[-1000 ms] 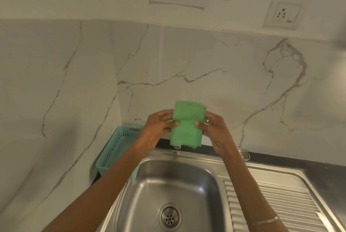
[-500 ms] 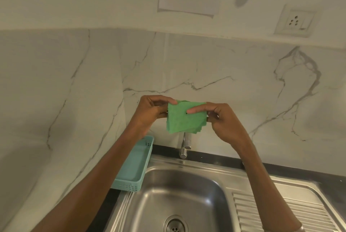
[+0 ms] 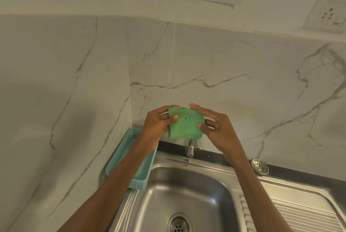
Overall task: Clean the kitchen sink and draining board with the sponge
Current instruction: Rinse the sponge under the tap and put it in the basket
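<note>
You are holding the green sponge [image 3: 185, 122] up in the air with both hands, in front of the marble wall [image 3: 243, 85] and above the tap [image 3: 191, 147]. The sponge is thin and flat, almost square, and its wide face is looking back at you. It is tipping a little, with its right side lower than its left. More green layers are peeking out at the bottom edge, so it looks folded or stacked.

Your left hand [image 3: 158, 123] is pinching the left edge, with the thumb pressing on the front and the fingers curling behind. Your right hand [image 3: 215, 125] is gripping the right edge, with the thumb on the front near the lower corner and the fingers spreading loosely over the top.

Below your hands, the steel sink [image 3: 187, 190] is sitting with its drain [image 3: 179, 224] in the middle of the bowl. Nothing is lying in the bowl. The ridged draining board [image 3: 299, 215] is lying to the right of it. A small round metal strainer [image 3: 259, 166] is resting on the dark counter behind the board. A teal basket [image 3: 129, 157] with little holes is standing just left of the sink, partly hidden by your left arm.
</note>
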